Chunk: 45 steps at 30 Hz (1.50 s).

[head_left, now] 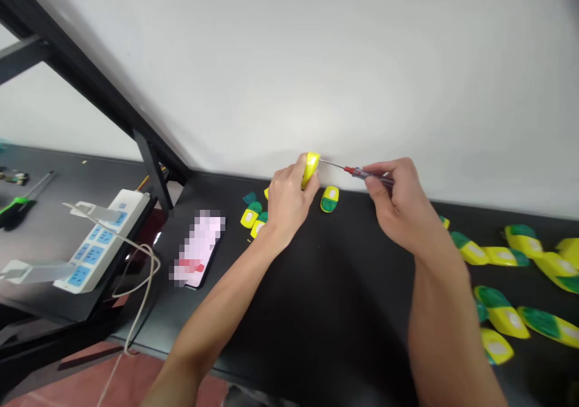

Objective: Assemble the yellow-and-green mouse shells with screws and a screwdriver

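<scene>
Head view: a rounded, glossy yellow plastic piece [310, 168] is clamped by the left hand [287, 197]. A red-collared, metal-shafted screwdriver [354, 172], pointed at it, is gripped by the right hand [400, 203].

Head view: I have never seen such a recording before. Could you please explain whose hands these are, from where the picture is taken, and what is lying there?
There is no robot here. A person wears a camera on the head, looking forward and down, so you see their own two bare hands. The left hand holds a yellow piece. The right hand grips a screwdriver, its tip pointing at that piece; whether they touch is hard to tell. On the dark table lie yellow-and-green pieces on both sides and a phone at left. Farther left, a white power strip lies on another dark surface.
</scene>
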Motion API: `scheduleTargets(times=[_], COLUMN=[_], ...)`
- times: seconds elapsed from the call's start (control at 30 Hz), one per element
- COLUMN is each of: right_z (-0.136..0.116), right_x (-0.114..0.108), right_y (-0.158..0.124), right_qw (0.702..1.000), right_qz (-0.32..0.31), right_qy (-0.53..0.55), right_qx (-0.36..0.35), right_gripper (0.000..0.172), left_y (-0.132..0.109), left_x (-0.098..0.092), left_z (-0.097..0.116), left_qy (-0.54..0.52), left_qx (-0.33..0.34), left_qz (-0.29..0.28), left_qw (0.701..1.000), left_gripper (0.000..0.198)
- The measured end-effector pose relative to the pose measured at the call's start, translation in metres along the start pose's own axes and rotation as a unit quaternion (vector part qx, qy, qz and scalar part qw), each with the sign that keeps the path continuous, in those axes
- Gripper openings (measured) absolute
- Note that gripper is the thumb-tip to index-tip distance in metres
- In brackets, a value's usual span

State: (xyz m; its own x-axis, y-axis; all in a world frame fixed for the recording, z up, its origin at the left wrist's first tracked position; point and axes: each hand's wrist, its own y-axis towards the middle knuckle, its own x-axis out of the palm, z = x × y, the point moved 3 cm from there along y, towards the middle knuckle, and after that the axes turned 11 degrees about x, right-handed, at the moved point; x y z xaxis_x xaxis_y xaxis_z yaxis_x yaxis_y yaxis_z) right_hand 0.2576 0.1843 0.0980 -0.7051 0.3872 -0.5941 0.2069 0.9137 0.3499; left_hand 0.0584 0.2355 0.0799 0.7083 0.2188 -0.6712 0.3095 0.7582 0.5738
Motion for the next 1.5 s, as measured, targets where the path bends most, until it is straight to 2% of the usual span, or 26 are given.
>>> scheduleTargets(times=[0.1, 0.2, 0.3, 0.37, 0.43, 0.5, 0.57, 0.67, 0.73, 0.83, 0.9, 1.1, 1.23, 1.37, 1.5], right_z=[0.003, -0.004, -0.011, -0.009, -0.002, 0.005, 0.008, 0.004, -0.002, -0.009, -0.008, 0.004, -0.005, -0.014, -0.005], right_x=[-0.001, -0.006, -0.010, -0.010, -0.007, -0.004, -0.002, -0.004, -0.007, -0.012, -0.012, 0.000, 0.001, -0.002, 0.000], right_y=[-0.001, 0.002, 0.003, 0.003, 0.002, 0.000, -0.001, 0.000, 0.002, 0.003, 0.003, 0.001, 0.002, 0.002, 0.001], right_qw=[1.000, 0.999, 0.996, 0.995, 0.994, 0.997, 1.000, 1.000, 0.998, 0.995, 0.995, 0.998, 0.996, 0.997, 0.998], right_qz=[0.000, 0.037, 0.070, 0.063, 0.029, 0.002, -0.002, 0.019, 0.044, 0.075, 0.060, -0.046, -0.042, -0.031, -0.008], right_qy=[0.003, -0.019, -0.051, -0.065, -0.071, -0.049, -0.017, -0.009, -0.033, -0.061, -0.062, 0.001, 0.000, -0.053, -0.054], right_qx=[-0.006, -0.005, 0.010, 0.046, 0.076, 0.064, 0.021, -0.006, 0.010, 0.038, 0.052, 0.049, 0.082, 0.045, -0.027], right_gripper=[0.022, 0.012, 0.015, 0.020, 0.023, 0.025, 0.029, 0.023, 0.018, 0.021, 0.024, 0.028, 0.017, 0.024, 0.025], left_y=[-0.001, -0.002, -0.003, -0.004, -0.004, -0.003, -0.003, -0.002, -0.002, -0.003, -0.003, -0.001, 0.000, 0.001, 0.002], left_x=[-0.002, -0.001, 0.001, 0.002, 0.003, 0.002, 0.000, -0.002, -0.003, -0.002, -0.002, -0.006, -0.011, -0.014, -0.015], left_z=[0.001, 0.004, 0.006, 0.006, 0.006, 0.004, 0.002, 0.001, 0.003, 0.007, 0.008, 0.004, 0.003, 0.005, 0.006], left_qy=[0.004, 0.007, 0.011, 0.015, 0.017, 0.014, 0.010, 0.005, 0.002, -0.005, -0.008, -0.009, -0.009, -0.016, -0.003], left_qx=[-0.001, 0.006, 0.006, 0.003, 0.002, 0.001, 0.001, 0.001, 0.003, 0.005, 0.005, -0.006, -0.013, -0.020, -0.006], left_qz=[-0.006, -0.010, -0.017, -0.023, -0.025, -0.022, -0.016, -0.011, -0.014, -0.022, -0.026, -0.008, 0.003, 0.002, 0.011], left_qw=[1.000, 1.000, 1.000, 1.000, 1.000, 1.000, 1.000, 1.000, 1.000, 1.000, 1.000, 1.000, 1.000, 1.000, 1.000], left_gripper=[0.034, 0.034, 0.034, 0.035, 0.035, 0.035, 0.034, 0.033, 0.033, 0.033, 0.032, 0.029, 0.029, 0.028, 0.030])
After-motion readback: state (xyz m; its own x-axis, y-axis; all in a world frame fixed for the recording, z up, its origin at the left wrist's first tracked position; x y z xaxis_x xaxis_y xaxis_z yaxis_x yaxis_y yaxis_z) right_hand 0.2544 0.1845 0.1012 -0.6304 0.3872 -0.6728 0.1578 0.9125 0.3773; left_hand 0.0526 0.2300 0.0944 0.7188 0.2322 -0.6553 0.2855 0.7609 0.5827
